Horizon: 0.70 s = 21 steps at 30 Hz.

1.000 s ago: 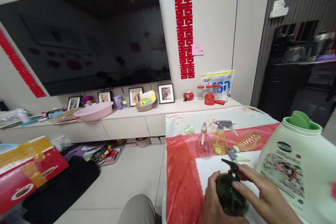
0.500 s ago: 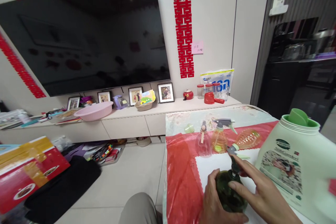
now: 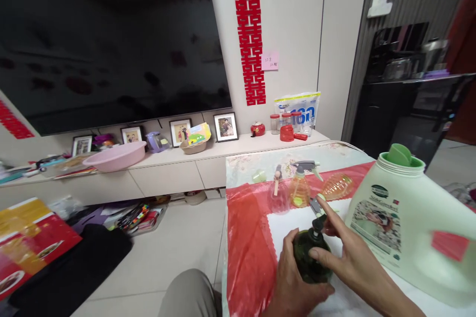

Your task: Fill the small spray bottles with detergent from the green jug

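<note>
A dark green pump bottle (image 3: 308,258) with a black pump head (image 3: 318,224) stands upright over the white cloth (image 3: 275,225). My left hand (image 3: 293,282) is wrapped around its left and near side. My right hand (image 3: 351,252) grips it from the right, thumb against the shoulder and fingers by the pump head, with the index finger stretched upward. Just beyond lie a grey trigger sprayer head (image 3: 316,205), a pinkish clear spray bottle (image 3: 278,198) and an amber spray bottle (image 3: 299,192). Another amber bottle (image 3: 337,186) is on its side. The bottle's base is partly hidden.
A large pale green jug (image 3: 372,218) with a green cup in its mouth stands close on the right. Red plastic sheeting (image 3: 249,247) covers the table. A pale green cap (image 3: 259,176) lies farther back. Beyond, a low cabinet (image 3: 178,173) bears jars, frames and a pink basin.
The head view has shifted, so the table and its things appear farther left. Both hands stay on the pump bottle; my right index finger is now straighter and raised beside the pump head.
</note>
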Each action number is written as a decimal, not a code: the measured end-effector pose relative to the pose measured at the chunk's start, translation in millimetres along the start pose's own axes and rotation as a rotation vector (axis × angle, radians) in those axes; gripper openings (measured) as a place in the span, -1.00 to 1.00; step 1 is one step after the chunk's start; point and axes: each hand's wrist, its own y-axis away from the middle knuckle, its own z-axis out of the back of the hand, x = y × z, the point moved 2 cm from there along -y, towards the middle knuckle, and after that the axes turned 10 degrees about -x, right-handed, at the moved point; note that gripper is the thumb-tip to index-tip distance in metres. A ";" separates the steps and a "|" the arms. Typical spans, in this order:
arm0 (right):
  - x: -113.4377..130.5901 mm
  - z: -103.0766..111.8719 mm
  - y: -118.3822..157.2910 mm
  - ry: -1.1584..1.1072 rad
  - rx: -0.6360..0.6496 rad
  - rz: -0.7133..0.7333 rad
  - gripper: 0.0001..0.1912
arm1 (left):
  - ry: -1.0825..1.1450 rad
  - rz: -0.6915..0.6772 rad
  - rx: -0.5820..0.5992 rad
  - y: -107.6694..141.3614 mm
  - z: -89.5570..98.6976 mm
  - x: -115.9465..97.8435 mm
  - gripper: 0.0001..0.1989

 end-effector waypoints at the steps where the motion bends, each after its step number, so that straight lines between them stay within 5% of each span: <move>1: 2.6 1.3 -0.1 -0.035 0.046 -0.028 -0.01 | -0.002 -0.003 0.000 0.2 -0.1 0.1 0.13; 6: 6.5 4.2 1.6 -0.145 0.126 -0.117 -0.11 | -0.003 -0.034 -0.026 1.5 -0.3 1.0 0.09; 13: 0.0 -3.6 1.2 -0.237 0.113 -0.212 0.15 | -0.034 -0.036 -0.020 2.9 3.7 -9.0 0.02; 17: 5.1 3.8 0.3 -0.352 0.240 -0.232 0.04 | -0.047 0.006 0.006 2.7 3.9 -10.8 0.03; 21: 2.4 2.7 0.7 -0.345 0.214 -0.213 0.01 | -0.031 -0.013 0.002 2.3 3.0 -7.9 0.02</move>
